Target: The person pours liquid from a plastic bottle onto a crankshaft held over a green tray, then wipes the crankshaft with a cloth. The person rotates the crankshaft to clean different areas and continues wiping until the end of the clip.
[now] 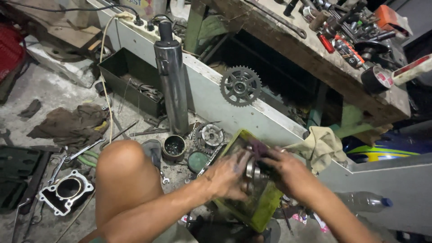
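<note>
I have a round metal engine part [253, 167], something like a bearing or gear cluster, held low over a yellow-green wash tray [265, 208] that sits on the concrete floor [54, 90]. My left hand [229, 173] cups the part from the near side and my right hand [283, 173] wraps it from the far side, both grips closed on it; motion blur hides the exact finger placement. I judge this to be the cleaning or inspecting stage: the part is being turned between the palms above the tray. The next move, as I read it, calls for a firm hold on a greasy surface and for keeping the part over the tray so nothing drips or drops outside.

Just left of the tray lie a clutch assembly [210, 135], a small tin of loose bits [174, 146] and a green round lid [197, 160]. A chrome exhaust silencer [173, 76] stands upright against the pale panel [211, 96], and a sprocket [240, 85] leans on the same panel further right. My bare knee [121, 166] fills the lower left, with an engine cylinder block [66, 191] and wrenches [76, 155] beyond it. A yellowish rag [321, 146] hangs beside my right hand, and a cluttered wooden worktop [315, 54] with tools runs above.
</note>
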